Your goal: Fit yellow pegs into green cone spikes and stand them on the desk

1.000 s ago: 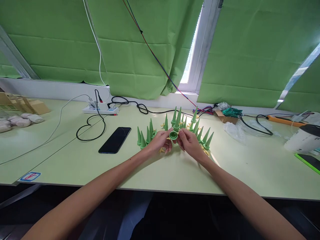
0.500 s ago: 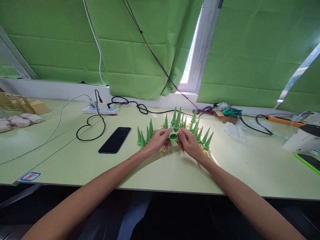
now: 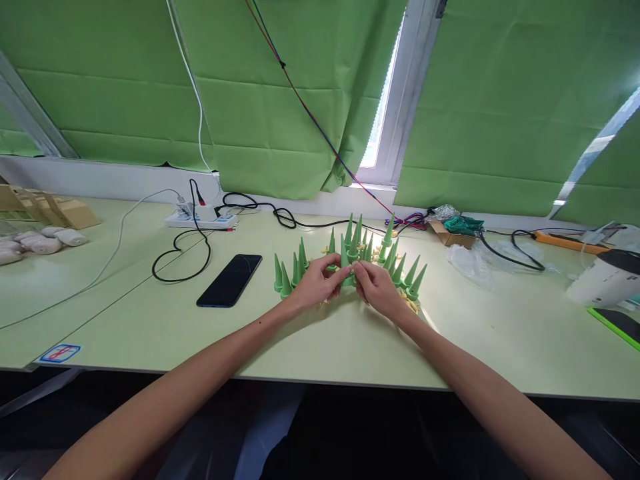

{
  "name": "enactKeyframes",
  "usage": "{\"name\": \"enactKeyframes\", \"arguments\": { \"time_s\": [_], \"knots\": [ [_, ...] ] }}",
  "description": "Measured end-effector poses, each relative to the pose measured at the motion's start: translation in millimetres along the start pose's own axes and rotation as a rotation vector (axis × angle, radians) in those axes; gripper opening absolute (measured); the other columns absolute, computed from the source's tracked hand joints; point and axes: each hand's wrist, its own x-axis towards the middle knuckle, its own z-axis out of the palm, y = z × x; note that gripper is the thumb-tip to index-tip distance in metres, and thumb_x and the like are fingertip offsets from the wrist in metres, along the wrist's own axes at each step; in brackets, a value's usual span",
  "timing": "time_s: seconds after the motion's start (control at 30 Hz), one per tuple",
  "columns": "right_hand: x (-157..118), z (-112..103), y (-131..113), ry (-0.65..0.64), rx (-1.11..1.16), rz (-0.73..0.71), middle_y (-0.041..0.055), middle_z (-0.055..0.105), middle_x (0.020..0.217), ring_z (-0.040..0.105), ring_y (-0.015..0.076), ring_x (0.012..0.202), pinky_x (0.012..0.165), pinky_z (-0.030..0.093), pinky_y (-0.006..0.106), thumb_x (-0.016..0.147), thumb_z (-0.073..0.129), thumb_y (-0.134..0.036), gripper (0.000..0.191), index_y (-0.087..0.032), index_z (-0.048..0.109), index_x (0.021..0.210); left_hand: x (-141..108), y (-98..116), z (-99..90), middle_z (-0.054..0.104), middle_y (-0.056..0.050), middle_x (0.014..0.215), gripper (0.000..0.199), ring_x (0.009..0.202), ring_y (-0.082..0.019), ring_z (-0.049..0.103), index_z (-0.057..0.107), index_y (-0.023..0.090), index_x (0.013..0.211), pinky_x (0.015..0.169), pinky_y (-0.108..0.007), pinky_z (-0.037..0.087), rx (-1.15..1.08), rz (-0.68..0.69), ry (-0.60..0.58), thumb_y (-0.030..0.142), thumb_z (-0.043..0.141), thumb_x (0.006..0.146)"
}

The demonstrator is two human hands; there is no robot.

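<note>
My left hand (image 3: pixel 321 280) is closed around a green plastic watering spike (image 3: pixel 344 255), held with its tip up. Close against it, my right hand (image 3: pixel 374 283) pinches at the spike's collar end. What sits between the right fingertips is mostly hidden; a trace of pale yellow shows there. Around both hands stand several more green spikes (image 3: pixel 413 283), points up on the table. Small yellow valve pieces (image 3: pixel 411 303) lie among them, partly covered by the right hand and the spikes.
A black phone (image 3: pixel 230 280) lies left of my hands. Behind it are a white power strip (image 3: pixel 200 219) and black cables. Rightward stand a small cardboard box (image 3: pixel 453 235), clear plastic bags (image 3: pixel 470 263), a white cup (image 3: pixel 603 280) and a green-edged phone (image 3: pixel 617 325).
The held spike has turned from its round open end facing me to standing tip up. My left fingers have shifted across it, nearer the right fingertips.
</note>
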Motion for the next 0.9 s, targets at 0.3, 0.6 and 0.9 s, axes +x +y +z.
{"name": "enactKeyframes", "arguments": {
  "time_s": [0.3,0.6,0.9],
  "knots": [
    [0.3,0.3,-4.8,0.028,0.001,0.062,-0.0023,0.036,0.038,0.046,0.0128,0.043,0.051,0.038,0.026,0.098,0.037,-0.06,0.066,-0.022,0.035,0.044,-2.2,6.9,2.7,0.041,0.007,0.047,0.033,0.037,-0.009,0.039,0.054,0.02,0.082,0.04,-0.023,0.027,0.037,0.012,0.017,0.05,0.066,0.083],
    [1.3,2.2,-3.1,0.108,0.037,0.045,-0.0032,0.041,0.04,0.043,0.0119,0.042,0.054,0.042,0.028,0.097,0.04,-0.06,0.061,-0.022,0.04,0.05,-1.9,6.0,7.8,0.047,0.006,0.059,0.036,0.042,-0.008,0.043,0.057,0.019,0.099,0.042,-0.022,0.031,0.061,0.017,0.092,0.045,0.072,0.078],
    [-1.0,0.2,-3.6,0.134,0.12,0.034,-0.0023,0.047,0.052,0.045,0.012,0.046,0.046,0.036,0.027,0.097,0.039,-0.061,0.052,-0.022,0.043,0.063,3.7,2.8,2.9,0.061,-0.002,0.091,0.045,0.043,-0.006,0.053,0.054,0.02,0.103,0.039,-0.021,0.04,-0.091,-0.095,0.107,0.045,0.076,0.074]
  ]
}}
